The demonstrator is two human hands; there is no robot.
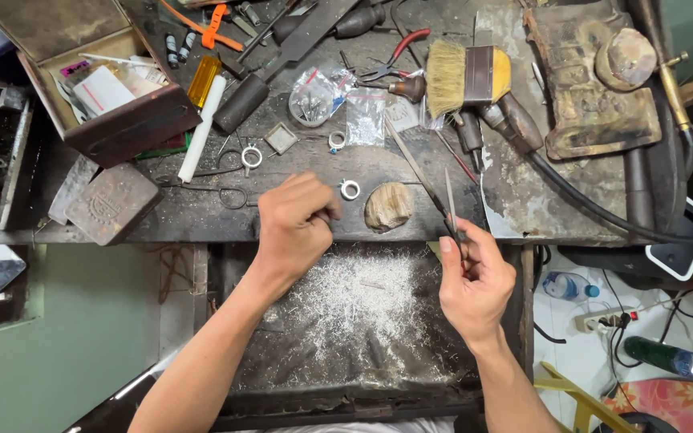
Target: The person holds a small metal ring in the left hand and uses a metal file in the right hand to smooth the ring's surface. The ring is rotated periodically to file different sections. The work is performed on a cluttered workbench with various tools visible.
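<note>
Steel file (451,204), thin and straight, is held in the right hand (475,281). Its long axis runs nearly upright in the head view, leaning slightly left; the tip points away from the person, over the table (298,216) edge, just right of the wooden peg (388,206). The lower end sits between the thumb and the fingers (460,244), which are clamped on it; most of the file projects beyond them.

The left hand (294,228) is curled at the table edge, fingers together on something too small to identify. A silver ring (350,189) lies on the table just beside this hand, between it and the peg.

The drawer (362,321) below both hands holds a spread of pale metal filings. The open box (98,88) at upper left holds papers and small packets. Clear bags (338,100) near the brush (467,76) hold small metal parts.
</note>
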